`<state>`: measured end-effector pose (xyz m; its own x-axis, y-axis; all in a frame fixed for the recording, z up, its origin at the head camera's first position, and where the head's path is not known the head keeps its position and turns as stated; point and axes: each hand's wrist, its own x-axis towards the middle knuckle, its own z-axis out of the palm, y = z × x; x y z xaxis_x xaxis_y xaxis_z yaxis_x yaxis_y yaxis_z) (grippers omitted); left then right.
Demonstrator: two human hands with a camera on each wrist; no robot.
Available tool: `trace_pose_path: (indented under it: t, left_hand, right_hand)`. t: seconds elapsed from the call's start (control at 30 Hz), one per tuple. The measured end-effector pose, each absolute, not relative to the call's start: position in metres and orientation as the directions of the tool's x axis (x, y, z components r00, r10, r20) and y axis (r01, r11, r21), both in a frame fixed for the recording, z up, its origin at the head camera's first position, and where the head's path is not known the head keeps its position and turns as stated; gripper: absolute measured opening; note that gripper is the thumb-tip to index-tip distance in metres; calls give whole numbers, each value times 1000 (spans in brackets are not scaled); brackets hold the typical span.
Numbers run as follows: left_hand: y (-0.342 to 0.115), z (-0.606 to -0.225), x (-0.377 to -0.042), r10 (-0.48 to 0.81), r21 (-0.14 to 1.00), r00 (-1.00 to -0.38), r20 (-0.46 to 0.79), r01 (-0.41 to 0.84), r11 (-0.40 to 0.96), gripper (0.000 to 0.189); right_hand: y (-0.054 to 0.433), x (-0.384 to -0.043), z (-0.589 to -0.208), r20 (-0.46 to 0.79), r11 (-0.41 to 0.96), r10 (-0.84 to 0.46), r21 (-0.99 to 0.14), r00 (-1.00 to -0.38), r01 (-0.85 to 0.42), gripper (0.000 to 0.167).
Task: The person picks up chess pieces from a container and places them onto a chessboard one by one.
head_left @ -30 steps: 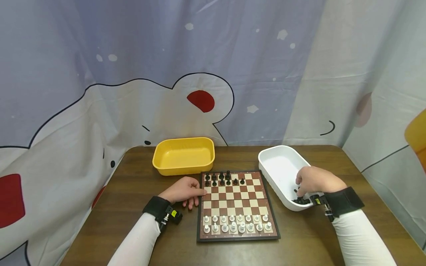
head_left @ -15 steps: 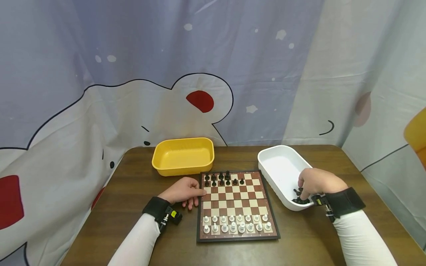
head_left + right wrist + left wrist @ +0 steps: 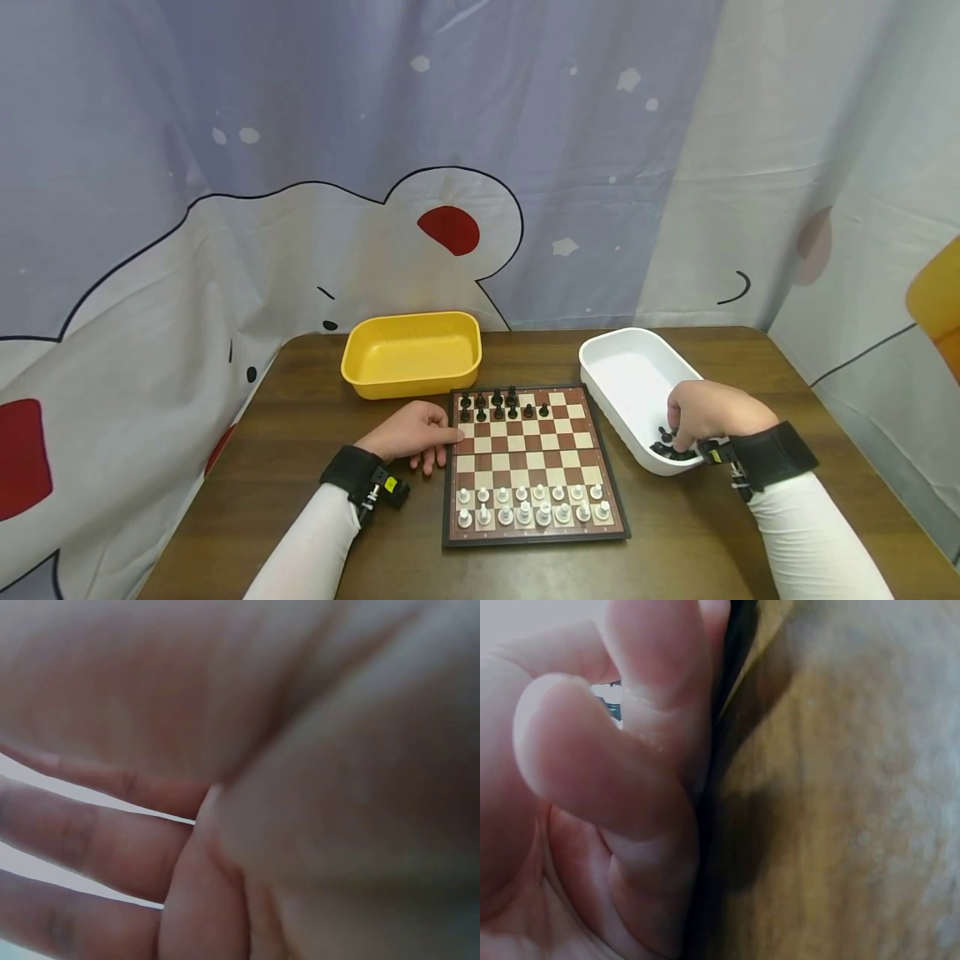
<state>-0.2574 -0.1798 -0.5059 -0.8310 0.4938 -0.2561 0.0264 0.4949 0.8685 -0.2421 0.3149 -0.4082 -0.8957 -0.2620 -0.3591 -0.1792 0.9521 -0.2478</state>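
The left hand point(image 3: 411, 433), loosely curled, touches the chessboard point(image 3: 517, 461) at nine o'clock. At two o'clock, the right hand point(image 3: 705, 412) reaches among black pieces point(image 3: 667, 452) in the white tray point(image 3: 626, 387); hidden fingertips leave its grasp impossible to tell. Border marks point(image 3: 504, 534) are too small to read.

The bench point(image 3: 675, 533) has wood grain and a soft sheen; the yellow tub point(image 3: 412, 387) and white tub point(image 3: 633, 375) look smooth plastic, the curtain point(image 3: 337, 100) over there creased, matt cloth.
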Motion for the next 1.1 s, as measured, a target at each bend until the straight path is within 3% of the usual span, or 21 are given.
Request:
trace_pose_path:
  t: [0.37,0.73,1.1]
  left_hand:
    - [-180,-507,-258,501,871,-827,-256,28,490,38]
    - [-179,-503,-255,491,868,-831,-261,21,496,38]
    - [-180,-506,-258,496,867,-828,-260,26,497,38]
  right_hand:
    - [315,-243,-407,-350,951,-269,-243,-897,-190,15]
    - [312,-240,-404,-337,940,-310,-252,-889,-232,32]
    - [309,-236,-414,-350,934,-317,-274,-881,-227,27]
